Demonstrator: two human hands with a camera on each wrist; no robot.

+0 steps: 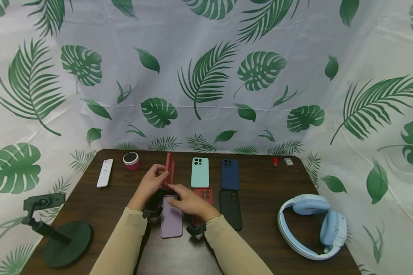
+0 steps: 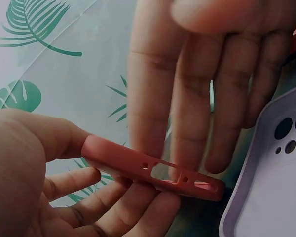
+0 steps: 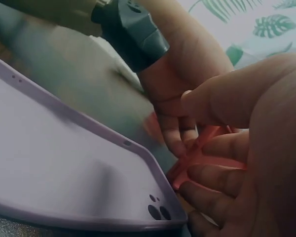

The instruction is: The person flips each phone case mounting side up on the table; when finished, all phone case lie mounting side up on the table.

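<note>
A coral-red phone case [image 1: 170, 168] stands on end above the table, with my left hand [image 1: 150, 183] gripping it. In the left wrist view, the left thumb presses one corner of the case [image 2: 118, 158] and the fingers support its underside, the port cutouts facing the camera. My right hand [image 1: 191, 201] reaches to the lower part of the case, its fingers [image 3: 214, 177] extended against it and its thumb raised off it. Below both hands lies a lilac phone case [image 1: 172, 223], open side up. Another red phone case [image 1: 206, 194] lies partly hidden under the right hand.
Mint [image 1: 200, 173], blue [image 1: 230, 175] and black [image 1: 231, 212] phone cases lie to the right. Further right are headphones [image 1: 285, 229], a red USB stick [image 1: 275, 161] and a small white item [image 1: 288, 161]. On the left are a remote [image 1: 104, 173], a pink-white jar [image 1: 132, 164] and a stand [image 1: 69, 244].
</note>
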